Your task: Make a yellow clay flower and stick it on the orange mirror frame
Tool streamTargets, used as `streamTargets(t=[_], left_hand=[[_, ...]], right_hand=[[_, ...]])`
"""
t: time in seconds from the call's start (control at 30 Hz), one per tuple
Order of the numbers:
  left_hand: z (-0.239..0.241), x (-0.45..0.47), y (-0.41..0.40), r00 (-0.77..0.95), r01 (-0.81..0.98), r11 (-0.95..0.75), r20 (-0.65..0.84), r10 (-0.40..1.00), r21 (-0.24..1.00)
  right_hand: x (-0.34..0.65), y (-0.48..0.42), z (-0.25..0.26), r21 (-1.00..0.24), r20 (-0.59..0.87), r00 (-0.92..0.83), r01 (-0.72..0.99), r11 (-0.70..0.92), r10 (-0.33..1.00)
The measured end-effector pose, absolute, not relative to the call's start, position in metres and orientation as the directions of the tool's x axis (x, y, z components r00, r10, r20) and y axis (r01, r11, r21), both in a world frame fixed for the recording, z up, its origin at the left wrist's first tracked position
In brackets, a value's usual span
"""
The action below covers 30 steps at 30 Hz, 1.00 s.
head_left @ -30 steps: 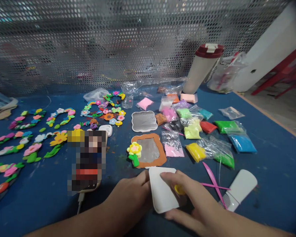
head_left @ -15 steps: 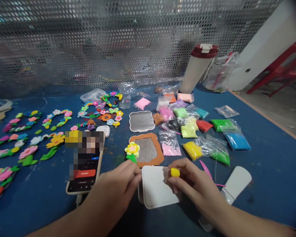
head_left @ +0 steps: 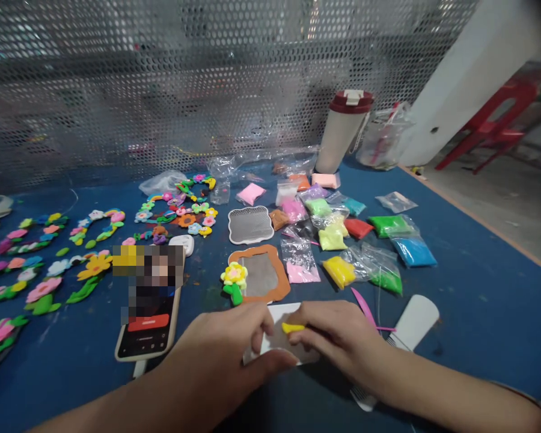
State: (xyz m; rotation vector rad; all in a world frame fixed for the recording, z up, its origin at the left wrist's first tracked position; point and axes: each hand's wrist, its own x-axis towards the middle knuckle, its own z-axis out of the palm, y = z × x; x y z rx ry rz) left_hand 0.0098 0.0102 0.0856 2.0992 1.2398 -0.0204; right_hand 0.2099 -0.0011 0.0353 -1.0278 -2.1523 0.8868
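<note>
Between the fingertips of my right hand (head_left: 331, 328) is a small lump of yellow clay (head_left: 293, 328), squeezed flatter at its end, just over a white rounded board (head_left: 277, 314). My left hand (head_left: 241, 337) grips this board at its left side, thumb along the near edge and fingers curled over the top. Both hands cover much of the board. Just beyond it lies a mirror (head_left: 260, 273) framed in brown clay, with a yellow clay flower (head_left: 234, 274) and green leaves on its left side.
A phone (head_left: 151, 319) lies left, near several clay-flower frames (head_left: 97, 264). A plain mirror (head_left: 251, 225) and bagged clay (head_left: 339, 272) sit farther back. A tumbler (head_left: 342, 135) stands behind. On the right are a pink tool (head_left: 363, 308) and a white comb-like piece (head_left: 417, 322).
My right hand has moved left over the board with the yellow clay, which now looks flatter. My left thumb has come round the board's near edge. The camera view has shifted slightly.
</note>
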Motion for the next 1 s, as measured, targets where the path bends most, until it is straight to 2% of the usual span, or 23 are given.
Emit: streamTargets(t=[0.07,0.17,0.33,0.4,0.47,0.53,0.6,0.67,0.8,1.0], left_hand=[[0.087,0.018,0.017,0.593,0.743,-0.358,-0.309,0.743,0.566],[0.084,0.027,0.023,0.611,0.708,-0.360,-0.270,0.744,0.608],[0.078,0.027,0.023,0.573,0.678,-0.319,-0.204,0.794,0.662],[0.080,0.025,0.025,0.557,0.629,-0.276,-0.173,0.812,0.727],[0.083,0.023,0.030,0.519,0.522,-0.136,-0.188,0.834,0.842],[0.084,0.020,0.035,0.487,0.363,0.085,-0.266,0.831,0.928],[0.083,0.019,0.039,0.485,0.197,0.292,-0.352,0.801,0.936],[0.080,0.018,0.040,0.491,0.082,0.405,-0.391,0.778,0.910],[0.073,0.018,0.040,0.461,-0.019,0.443,-0.385,0.799,0.896],[0.077,0.021,0.037,0.472,-0.024,0.503,-0.434,0.768,0.864]], right_hand=[[0.209,0.002,0.038,-0.672,0.298,-0.579,0.437,0.598,0.758],[0.210,0.007,0.040,-0.410,0.447,-0.603,0.518,0.751,0.660],[0.215,0.011,0.049,-0.053,0.511,-0.669,0.601,0.797,0.539],[0.217,0.012,0.052,0.036,0.525,-0.675,0.626,0.779,0.518],[0.219,0.013,0.051,0.004,0.557,-0.632,0.650,0.760,0.538],[0.223,0.014,0.047,-0.090,0.590,-0.560,0.670,0.737,0.581],[0.226,0.016,0.043,-0.198,0.599,-0.490,0.676,0.710,0.634],[0.228,0.017,0.040,-0.287,0.587,-0.440,0.672,0.682,0.680],[0.228,0.018,0.039,-0.426,0.543,-0.380,0.644,0.635,0.749],[0.224,0.019,0.038,-0.548,0.483,-0.342,0.600,0.583,0.806]])
